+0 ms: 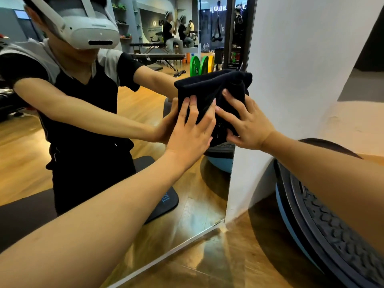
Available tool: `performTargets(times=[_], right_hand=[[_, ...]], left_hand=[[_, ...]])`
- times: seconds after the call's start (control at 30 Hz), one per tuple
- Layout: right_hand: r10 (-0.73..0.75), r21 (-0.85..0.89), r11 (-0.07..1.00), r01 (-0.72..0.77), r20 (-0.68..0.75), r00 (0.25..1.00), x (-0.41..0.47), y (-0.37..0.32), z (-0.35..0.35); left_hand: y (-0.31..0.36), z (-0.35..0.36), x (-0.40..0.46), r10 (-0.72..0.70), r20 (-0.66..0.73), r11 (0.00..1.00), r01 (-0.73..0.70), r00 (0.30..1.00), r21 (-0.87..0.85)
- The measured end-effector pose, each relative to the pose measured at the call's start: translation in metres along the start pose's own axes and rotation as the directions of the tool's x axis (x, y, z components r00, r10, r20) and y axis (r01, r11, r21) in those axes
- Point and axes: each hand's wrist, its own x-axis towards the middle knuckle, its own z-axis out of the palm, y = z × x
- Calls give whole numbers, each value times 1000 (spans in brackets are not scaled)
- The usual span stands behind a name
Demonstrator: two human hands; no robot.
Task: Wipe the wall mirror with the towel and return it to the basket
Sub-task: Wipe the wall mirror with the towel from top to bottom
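Observation:
A bunched black towel (216, 84) lies flat against the wall mirror (145, 113), close to the mirror's right edge at chest height. My left hand (191, 129) presses on the towel's left part with straight, spread fingers. My right hand (247, 123) presses on its right part, fingers stretched over the cloth and thumb at the lower edge. The mirror shows my own reflection with both arms reaching to the towel. No basket is in view.
A white wall (301, 69) juts out right of the mirror. A blue and black balance trainer (324, 242) leans against it on the wooden floor (228, 267). Reflected are a dark floor mat (166, 202), weight plates (202, 65), benches and seated people.

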Motion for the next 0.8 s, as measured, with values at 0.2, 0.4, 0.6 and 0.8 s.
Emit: performTargets(times=[0.2,0.4,0.6,0.8], right_hand=[[35,76,996,-43,100,994,-59,-26,25],[98,115,987,-115,142,985,-72,-44,30],[164,113,974,-196,241,957,-72,-60,22],[167,151,963,-222,310,936,-54,-93,6]], left_hand=[[37,17,-35,102,131,995,-101,986,-15],[44,19,-45,128,198,992,-122,972,-39],[35,9,-46,145,190,989,-135,971,-61],[14,-9,-62,149,245,989,-150,958,-13]])
